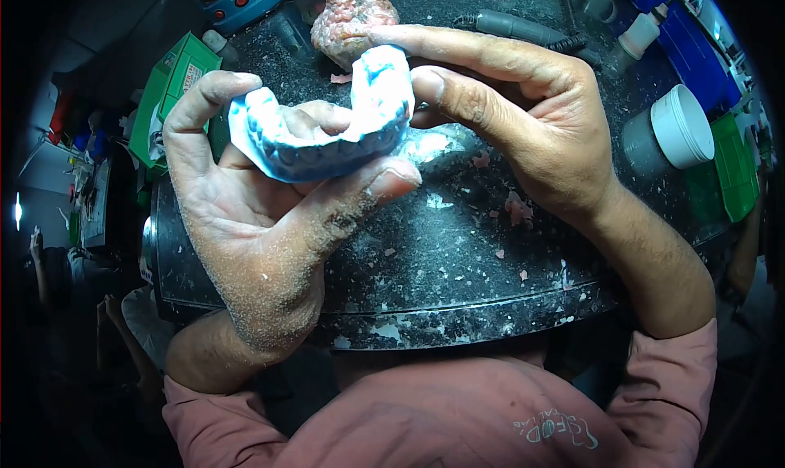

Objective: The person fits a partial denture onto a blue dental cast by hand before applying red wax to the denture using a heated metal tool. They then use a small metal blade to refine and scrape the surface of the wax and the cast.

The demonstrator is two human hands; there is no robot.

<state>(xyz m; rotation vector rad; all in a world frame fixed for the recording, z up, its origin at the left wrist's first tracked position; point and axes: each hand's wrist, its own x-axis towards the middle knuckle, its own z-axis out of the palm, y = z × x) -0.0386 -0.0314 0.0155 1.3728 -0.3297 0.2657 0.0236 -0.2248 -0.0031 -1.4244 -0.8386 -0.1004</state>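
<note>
A white and pale-blue horseshoe-shaped dental model [327,153] is held up above the dark, speckled table [425,263]. My left hand [262,198] is wrapped round its left side and front, the thumb along the lower edge and fingers behind it. Fine pale grains cover the skin of this hand. At the model's raised right end, my right hand [523,108] holds it between thumb and index finger. The upper surface is overexposed, so its detail is hard to make out. Fingertips behind the model are partly hidden.
A lumpy pink-and-white mass [352,22] stands behind the model. Beyond my right hand lies a grey handpiece [523,28] with a coiled cord. A white tub [683,127] and green bin [732,169] are at right, another green bin [176,83] at left. Pink scraps [517,209] lie on the table.
</note>
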